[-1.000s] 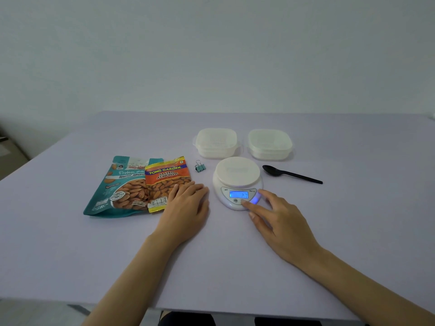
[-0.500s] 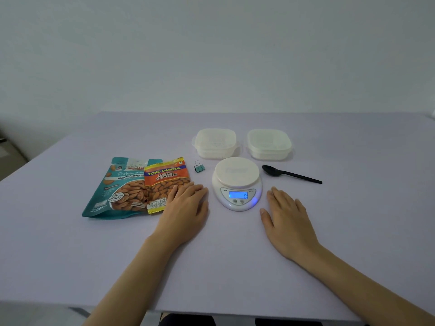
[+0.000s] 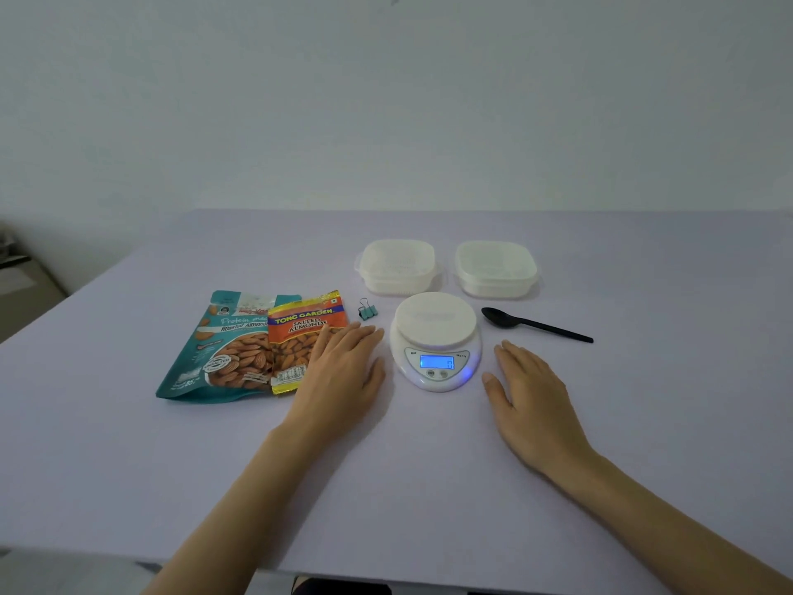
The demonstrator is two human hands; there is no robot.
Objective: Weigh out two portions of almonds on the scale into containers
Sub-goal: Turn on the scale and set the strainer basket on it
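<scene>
A white kitchen scale point(image 3: 435, 339) sits mid-table with its blue display lit and its pan bare. Behind it stand two lidded translucent containers, one on the left point(image 3: 398, 265) and one on the right point(image 3: 495, 268). A teal bag of roasted almonds point(image 3: 223, 347) lies left of the scale, with an orange packet of salted almonds point(image 3: 300, 337) overlapping it. My left hand point(image 3: 343, 373) lies flat between packet and scale, fingertips over the packet's edge. My right hand point(image 3: 530, 399) rests flat on the table right of the scale, holding nothing.
A black plastic spoon point(image 3: 532, 323) lies right of the scale. A small teal binder clip point(image 3: 367, 310) sits between the orange packet and the scale. The lilac table point(image 3: 429, 487) ends at a near edge close to my arms; a grey wall is behind.
My right hand left the scale's front buttons and came down flat on the table to the right. The display stays lit. The left hand kept still.
</scene>
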